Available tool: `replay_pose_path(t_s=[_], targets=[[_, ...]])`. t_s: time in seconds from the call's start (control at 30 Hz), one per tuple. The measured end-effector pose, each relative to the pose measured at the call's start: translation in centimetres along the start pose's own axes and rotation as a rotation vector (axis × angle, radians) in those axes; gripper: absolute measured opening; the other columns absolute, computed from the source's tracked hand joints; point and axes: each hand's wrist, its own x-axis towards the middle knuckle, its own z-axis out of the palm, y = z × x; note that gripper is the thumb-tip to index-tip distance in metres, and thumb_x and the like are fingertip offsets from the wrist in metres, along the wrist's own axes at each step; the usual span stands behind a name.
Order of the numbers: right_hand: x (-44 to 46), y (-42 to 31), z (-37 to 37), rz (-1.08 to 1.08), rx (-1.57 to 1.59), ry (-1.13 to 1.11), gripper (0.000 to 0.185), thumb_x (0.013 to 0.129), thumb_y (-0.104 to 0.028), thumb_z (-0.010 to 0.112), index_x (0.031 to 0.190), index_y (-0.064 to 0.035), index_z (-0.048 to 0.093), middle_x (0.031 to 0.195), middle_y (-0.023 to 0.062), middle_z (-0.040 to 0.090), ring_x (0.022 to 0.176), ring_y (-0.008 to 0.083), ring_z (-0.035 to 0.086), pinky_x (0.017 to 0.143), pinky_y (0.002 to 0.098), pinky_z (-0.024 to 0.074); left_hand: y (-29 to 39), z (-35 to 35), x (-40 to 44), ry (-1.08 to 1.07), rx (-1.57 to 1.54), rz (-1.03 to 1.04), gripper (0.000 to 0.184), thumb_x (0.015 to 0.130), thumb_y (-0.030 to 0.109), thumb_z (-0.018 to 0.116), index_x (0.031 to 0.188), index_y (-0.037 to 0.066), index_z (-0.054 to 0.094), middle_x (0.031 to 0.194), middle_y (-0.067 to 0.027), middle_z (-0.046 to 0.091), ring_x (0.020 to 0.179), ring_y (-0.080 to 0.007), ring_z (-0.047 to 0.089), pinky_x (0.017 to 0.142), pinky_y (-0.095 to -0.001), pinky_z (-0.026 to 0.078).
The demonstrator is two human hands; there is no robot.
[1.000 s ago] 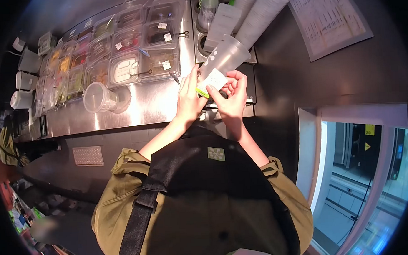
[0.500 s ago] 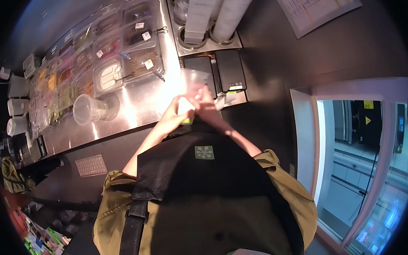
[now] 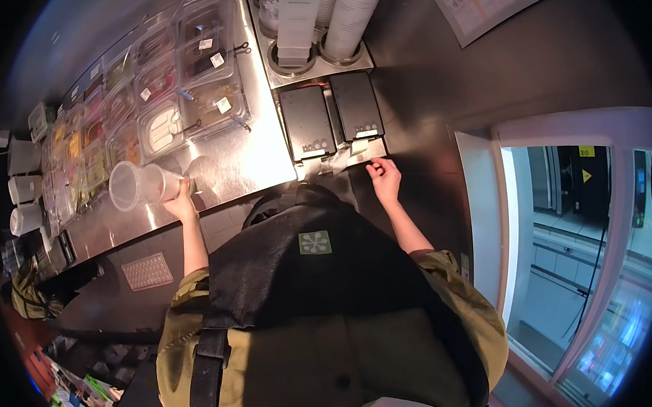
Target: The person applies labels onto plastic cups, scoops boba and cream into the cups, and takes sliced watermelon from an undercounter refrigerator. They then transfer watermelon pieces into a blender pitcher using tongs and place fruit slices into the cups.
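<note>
My left hand (image 3: 183, 202) is closed around the lower part of a clear plastic tub (image 3: 142, 185) on the steel counter. The tub's wide rim faces up and to the left; its contents cannot be made out. My right hand (image 3: 386, 179) hovers just in front of two black label printers, its fingers curled and pinched together. Whether something small sits between those fingertips is unclear. The left printer (image 3: 306, 121) and right printer (image 3: 357, 107) stand side by side, with pale label strips (image 3: 354, 153) at their front edges.
Lidded clear food bins (image 3: 216, 103) cover the left part of the steel counter (image 3: 255, 159). Tall stacks of white cups (image 3: 356, 20) rise from holders behind the printers. A printed sheet (image 3: 492, 3) lies at top right. White-framed glass (image 3: 561, 251) stands to the right.
My hands have moved apart from the clear and white items they held together. The left went to the tub; the right went toward the printer fronts. The view has shifted slightly.
</note>
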Motion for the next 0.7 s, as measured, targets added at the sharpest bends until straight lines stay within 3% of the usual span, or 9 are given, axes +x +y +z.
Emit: replay_pose_path(t_s=[0.17, 0.27, 0.3, 0.33, 0.4, 0.43, 0.5, 0.57, 0.7], targets=[[2.7, -1.5, 0.7, -0.134, -0.064, 0.049, 0.023, 0.069, 0.0, 0.068, 0.092, -0.0021, 0.064, 0.08, 0.0093, 0.059, 0.06, 0.0172, 0.054, 0.061, 0.0279, 0.0455, -0.5, 0.1, -0.5, 0.064, -0.134, -0.015, 0.062, 0.062, 0.004, 0.08, 0.109, -0.005, 0.042, 0.105, -0.0148, 0.054, 0.099, -0.0264, 0.052, 0.089, -0.0371, 0.041], [3.9, 0.0, 1.8, -0.246, -0.219, 0.065, 0.019, 0.072, -0.003, 0.065, 0.09, -0.004, 0.063, 0.085, 0.0091, 0.06, 0.067, 0.0245, 0.058, 0.063, 0.0328, 0.0469, -1.6, -0.9, -2.8, 0.214, 0.653, -0.209, 0.061, 0.059, 0.016, 0.083, 0.1, -0.006, 0.043, 0.093, -0.0172, 0.053, 0.087, -0.0302, 0.052, 0.083, -0.0404, 0.04], [4.2, 0.1, 2.0, -0.278, -0.268, 0.074, 0.017, 0.072, -0.004, 0.065, 0.09, -0.0043, 0.063, 0.085, 0.0088, 0.06, 0.068, 0.0259, 0.058, 0.063, 0.0336, 0.0471, -2.5, -0.4, -4.4, 0.326, 0.8, -0.122, 0.065, 0.056, 0.024, 0.084, 0.097, -0.006, 0.043, 0.083, -0.0167, 0.051, 0.079, -0.0314, 0.05, 0.08, -0.0419, 0.038], [4.3, 0.3, 2.1, -0.288, -0.273, 0.07, 0.016, 0.073, -0.005, 0.064, 0.089, -0.0048, 0.063, 0.086, 0.0087, 0.06, 0.072, 0.0265, 0.058, 0.066, 0.0349, 0.047, -3.3, -0.7, -5.8, 0.248, 0.734, -0.159, 0.062, 0.057, 0.025, 0.083, 0.093, -0.005, 0.043, 0.081, -0.0169, 0.051, 0.081, -0.0314, 0.051, 0.08, -0.0417, 0.04], [4.5, 0.3, 2.1, -0.308, -0.284, 0.062, 0.015, 0.073, -0.007, 0.063, 0.088, -0.0059, 0.063, 0.086, 0.0085, 0.06, 0.079, 0.0279, 0.058, 0.071, 0.0374, 0.0468, -3.6, -0.1, -8.1, -0.006, 0.43, -0.184, 0.053, 0.061, 0.022, 0.081, 0.091, -0.005, 0.046, 0.078, -0.0122, 0.054, 0.068, -0.0223, 0.052, 0.065, -0.0338, 0.044], [4.7, 0.1, 2.0, -0.323, -0.305, 0.054, 0.013, 0.073, -0.007, 0.064, 0.087, -0.0062, 0.063, 0.085, 0.008, 0.059, 0.079, 0.0276, 0.058, 0.071, 0.0374, 0.0465, -7.7, 0.1, -7.7, -0.141, 0.278, -0.265, 0.043, 0.067, 0.018, 0.077, 0.092, -0.003, 0.049, 0.075, -0.0078, 0.055, 0.063, -0.0159, 0.05, 0.059, -0.029, 0.043], [4.9, 0.0, 1.9, -0.351, -0.348, 0.035, 0.011, 0.072, -0.007, 0.064, 0.084, -0.0069, 0.063, 0.084, 0.007, 0.059, 0.079, 0.0269, 0.058, 0.072, 0.0374, 0.0459, -0.1, 2.2, -8.1, -0.478, -0.026, -0.392, 0.032, 0.074, 0.015, 0.071, 0.096, -0.001, 0.052, 0.078, -0.0066, 0.059, 0.064, -0.013, 0.053, 0.058, -0.0257, 0.044], [5.0, 0.0, 1.8, -0.377, -0.37, 0.04, 0.009, 0.072, -0.007, 0.064, 0.08, -0.007, 0.062, 0.082, 0.0063, 0.059, 0.077, 0.0265, 0.058, 0.07, 0.0369, 0.0452, 4.5, 4.4, -6.9, -0.609, -0.029, -0.299, 0.026, 0.08, 0.016, 0.065, 0.1, 0.001, 0.056, 0.086, -0.0058, 0.061, 0.075, -0.0122, 0.058, 0.062, -0.0252, 0.047], [5.3, 0.1, 1.8, -0.453, -0.4, 0.039, 0.008, 0.072, -0.007, 0.065, 0.079, -0.0067, 0.062, 0.08, 0.0056, 0.059, 0.077, 0.026, 0.058, 0.069, 0.0365, 0.0449, 10.2, 8.8, -3.8, -0.713, 0.034, -0.062, 0.024, 0.082, 0.015, 0.063, 0.101, 0.003, 0.057, 0.086, -0.0023, 0.06, 0.077, -0.0082, 0.056, 0.066, -0.0218, 0.044]])
